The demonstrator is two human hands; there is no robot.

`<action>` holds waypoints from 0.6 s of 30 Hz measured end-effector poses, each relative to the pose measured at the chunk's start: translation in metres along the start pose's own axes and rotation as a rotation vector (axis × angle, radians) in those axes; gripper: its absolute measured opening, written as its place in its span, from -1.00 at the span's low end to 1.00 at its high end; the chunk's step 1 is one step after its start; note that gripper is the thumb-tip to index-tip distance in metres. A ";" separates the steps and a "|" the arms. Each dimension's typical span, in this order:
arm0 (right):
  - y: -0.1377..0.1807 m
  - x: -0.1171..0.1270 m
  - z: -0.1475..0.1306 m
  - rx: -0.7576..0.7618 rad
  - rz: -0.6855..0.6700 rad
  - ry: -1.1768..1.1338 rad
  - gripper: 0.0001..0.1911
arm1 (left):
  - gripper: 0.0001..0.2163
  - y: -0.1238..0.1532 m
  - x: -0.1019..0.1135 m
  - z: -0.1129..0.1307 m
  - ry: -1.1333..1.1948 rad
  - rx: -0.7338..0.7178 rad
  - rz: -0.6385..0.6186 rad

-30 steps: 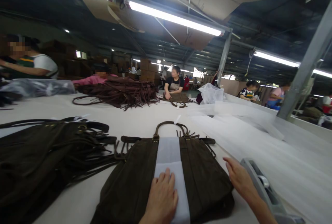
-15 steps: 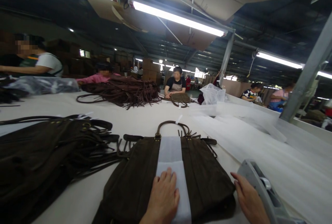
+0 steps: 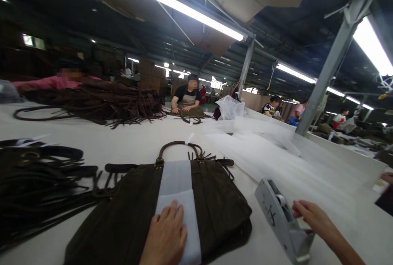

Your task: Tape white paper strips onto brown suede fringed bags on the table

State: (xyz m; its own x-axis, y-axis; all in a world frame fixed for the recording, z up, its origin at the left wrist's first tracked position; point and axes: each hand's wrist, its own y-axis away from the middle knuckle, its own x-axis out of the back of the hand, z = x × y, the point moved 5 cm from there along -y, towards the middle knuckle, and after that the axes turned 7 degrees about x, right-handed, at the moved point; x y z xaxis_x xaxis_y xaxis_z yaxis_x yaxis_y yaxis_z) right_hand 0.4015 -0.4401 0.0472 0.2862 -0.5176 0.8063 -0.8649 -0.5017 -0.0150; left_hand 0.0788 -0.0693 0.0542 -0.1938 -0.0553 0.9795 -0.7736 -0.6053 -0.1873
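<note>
Right hand (image 3: 307, 212) moved off bag edge, fingertips now on tape dispenser (image 3: 284, 220), lower right, not gripping. Left hand (image 3: 166, 236) flat, unclenched, stays pressing white sheet (image 3: 178, 191) onto brown bag (image 3: 135, 216), bottom centre.

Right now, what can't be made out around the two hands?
Head view only:
- Left hand: wrist cut off by the bottom edge; it covers part of the white strip.
- Bag: near end runs off the bottom edge.
- Right hand: fingertips at the tape dispenser; grip on tape too small to tell.
</note>
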 end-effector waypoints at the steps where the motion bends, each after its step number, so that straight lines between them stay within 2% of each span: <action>1: -0.001 -0.004 0.002 -0.004 -0.021 -0.021 -0.45 | -0.54 0.000 0.000 0.000 -0.001 0.000 0.004; 3: 0.002 -0.010 -0.005 -0.022 -0.065 -0.061 -0.43 | -0.54 -0.001 0.000 -0.001 0.003 -0.006 0.019; 6: 0.014 -0.010 -0.033 -0.047 -0.148 -0.165 -0.45 | -0.55 -0.003 -0.002 -0.001 0.003 -0.024 0.044; 8: 0.021 0.000 -0.055 -0.019 -0.153 -0.188 -0.53 | -0.55 -0.004 -0.002 -0.001 -0.004 -0.032 0.056; 11: 0.032 0.024 -0.077 0.052 -0.088 -0.149 -0.68 | -0.56 -0.005 -0.003 -0.001 -0.020 -0.039 0.064; 13: 0.043 0.039 -0.077 0.036 -0.037 -0.158 -0.71 | -0.55 -0.006 -0.003 0.000 -0.029 -0.046 0.071; 15: 0.058 0.048 -0.065 -0.021 -0.006 -0.203 -0.68 | -0.55 -0.006 -0.004 0.001 -0.030 -0.054 0.072; 18: 0.085 0.037 -0.033 -0.119 -0.033 -0.228 -0.65 | -0.56 -0.008 -0.003 0.003 -0.023 -0.063 0.062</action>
State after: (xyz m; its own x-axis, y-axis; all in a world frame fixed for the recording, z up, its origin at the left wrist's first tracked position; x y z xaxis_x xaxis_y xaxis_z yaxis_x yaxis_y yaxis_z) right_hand 0.3247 -0.4788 0.0956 0.3891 -0.6521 0.6507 -0.8920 -0.4430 0.0895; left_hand 0.0871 -0.0664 0.0525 -0.2292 -0.1095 0.9672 -0.7970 -0.5493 -0.2511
